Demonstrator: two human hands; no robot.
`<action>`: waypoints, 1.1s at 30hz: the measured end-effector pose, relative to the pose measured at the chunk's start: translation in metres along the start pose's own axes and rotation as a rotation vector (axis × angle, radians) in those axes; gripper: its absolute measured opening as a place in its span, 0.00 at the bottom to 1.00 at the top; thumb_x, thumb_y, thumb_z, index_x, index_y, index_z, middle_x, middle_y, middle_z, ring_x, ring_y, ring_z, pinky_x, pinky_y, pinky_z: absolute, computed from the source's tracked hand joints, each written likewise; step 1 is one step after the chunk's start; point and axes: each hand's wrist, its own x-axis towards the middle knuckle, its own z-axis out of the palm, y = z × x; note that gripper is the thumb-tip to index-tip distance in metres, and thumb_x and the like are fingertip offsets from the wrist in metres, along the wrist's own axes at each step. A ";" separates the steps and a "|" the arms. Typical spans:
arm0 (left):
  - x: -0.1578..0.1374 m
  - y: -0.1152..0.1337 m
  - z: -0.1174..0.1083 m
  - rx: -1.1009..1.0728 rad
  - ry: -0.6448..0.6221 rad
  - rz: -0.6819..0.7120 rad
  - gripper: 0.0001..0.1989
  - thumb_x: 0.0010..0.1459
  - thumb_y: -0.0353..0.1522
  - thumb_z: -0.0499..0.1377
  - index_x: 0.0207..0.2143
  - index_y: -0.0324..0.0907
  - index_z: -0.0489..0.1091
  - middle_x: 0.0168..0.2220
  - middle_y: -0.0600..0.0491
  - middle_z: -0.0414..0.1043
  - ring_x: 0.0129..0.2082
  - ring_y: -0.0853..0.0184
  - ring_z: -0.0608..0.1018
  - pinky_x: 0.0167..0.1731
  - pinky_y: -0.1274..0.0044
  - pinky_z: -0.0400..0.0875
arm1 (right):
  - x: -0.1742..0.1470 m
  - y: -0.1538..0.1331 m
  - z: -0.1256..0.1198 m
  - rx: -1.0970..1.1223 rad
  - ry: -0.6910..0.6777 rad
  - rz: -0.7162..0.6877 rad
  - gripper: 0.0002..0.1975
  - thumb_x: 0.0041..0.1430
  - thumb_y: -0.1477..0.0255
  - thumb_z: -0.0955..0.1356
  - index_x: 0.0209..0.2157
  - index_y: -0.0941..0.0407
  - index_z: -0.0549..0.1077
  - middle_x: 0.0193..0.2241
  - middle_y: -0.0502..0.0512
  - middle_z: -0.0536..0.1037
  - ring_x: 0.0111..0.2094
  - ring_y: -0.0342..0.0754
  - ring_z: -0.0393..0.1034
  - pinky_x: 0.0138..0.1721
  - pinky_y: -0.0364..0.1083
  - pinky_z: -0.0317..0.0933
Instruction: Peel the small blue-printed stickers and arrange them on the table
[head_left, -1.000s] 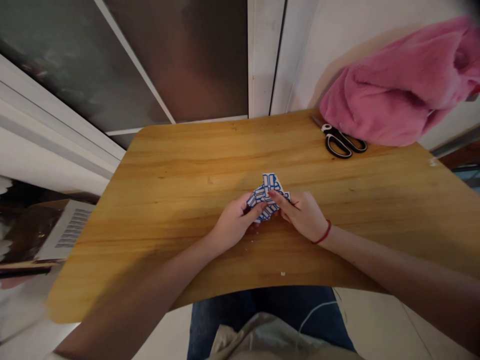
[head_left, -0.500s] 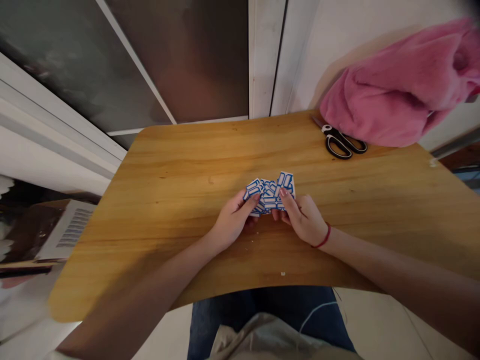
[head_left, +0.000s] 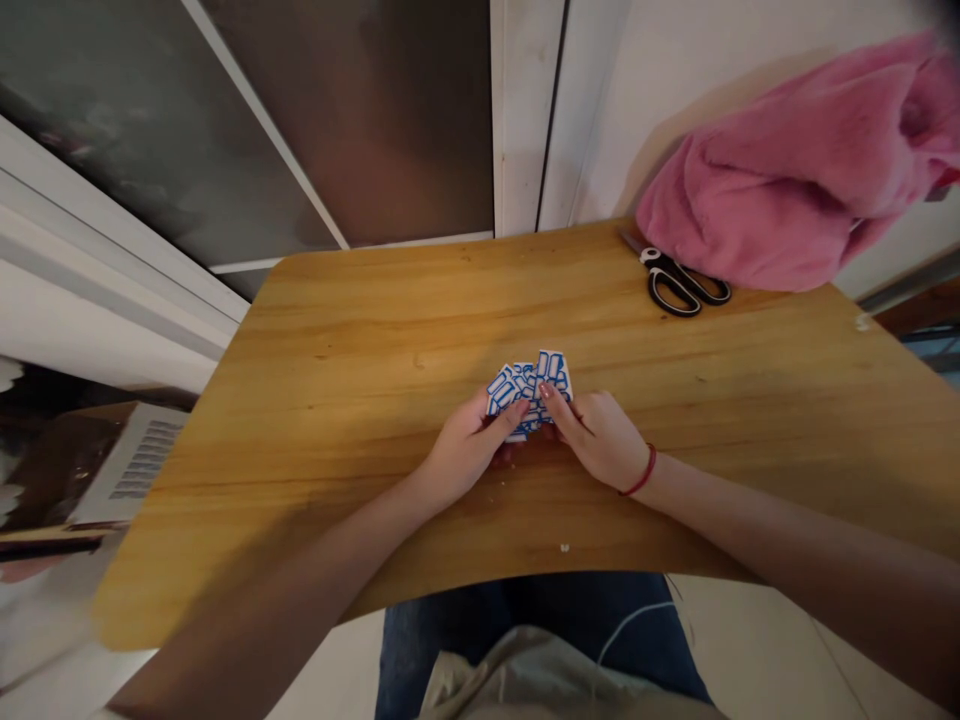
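Note:
Between my hands is a loose bunch of small paper labels (head_left: 528, 386), white with blue-bordered boxes, overlapping at several angles. My left hand (head_left: 472, 440) is closed on the bunch's left side, thumb pressed across the top and fingers underneath. My right hand (head_left: 596, 430), with a red cord at its wrist, pinches the right side, thumb on top of the labels. The undersides of the labels and most fingertips are hidden. Both hands are above the front middle of the wooden table (head_left: 360, 360).
Black-handled scissors (head_left: 679, 285) lie at the table's back right, beside a pink plush cloth (head_left: 765, 190) that rests on the corner. A cardboard box (head_left: 124, 465) stands left of the table. Small white scraps (head_left: 565, 548) lie near the front edge.
My right hand has moved left, bringing its labels closer over those in my left hand, so the bunch is narrower. My left hand has barely moved.

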 end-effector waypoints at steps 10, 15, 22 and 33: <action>0.002 0.002 -0.003 -0.058 0.065 -0.003 0.15 0.54 0.43 0.57 0.34 0.40 0.65 0.20 0.59 0.65 0.16 0.76 0.66 0.15 0.83 0.63 | 0.004 0.001 -0.005 0.293 0.216 -0.058 0.17 0.61 0.58 0.61 0.25 0.56 0.65 0.19 0.47 0.63 0.21 0.40 0.54 0.22 0.41 0.50; 0.004 0.005 -0.005 -0.116 0.093 0.043 0.16 0.53 0.44 0.57 0.30 0.40 0.64 0.19 0.58 0.65 0.15 0.76 0.66 0.14 0.83 0.62 | 0.005 0.005 -0.005 0.446 0.260 0.014 0.17 0.60 0.57 0.62 0.25 0.55 0.63 0.18 0.46 0.60 0.19 0.38 0.52 0.19 0.41 0.47; 0.006 0.005 -0.004 -0.066 0.222 0.062 0.15 0.52 0.44 0.58 0.28 0.41 0.61 0.14 0.62 0.60 0.11 0.77 0.61 0.10 0.83 0.56 | -0.002 0.004 -0.007 0.582 0.164 -0.090 0.18 0.60 0.59 0.62 0.23 0.56 0.64 0.17 0.45 0.58 0.17 0.37 0.49 0.18 0.41 0.44; 0.004 0.012 -0.009 -0.410 0.179 0.123 0.14 0.54 0.40 0.58 0.26 0.42 0.58 0.14 0.62 0.56 0.12 0.78 0.59 0.11 0.83 0.53 | 0.001 0.004 -0.004 0.610 0.035 0.046 0.21 0.60 0.56 0.61 0.21 0.57 0.63 0.12 0.43 0.56 0.14 0.36 0.49 0.16 0.40 0.43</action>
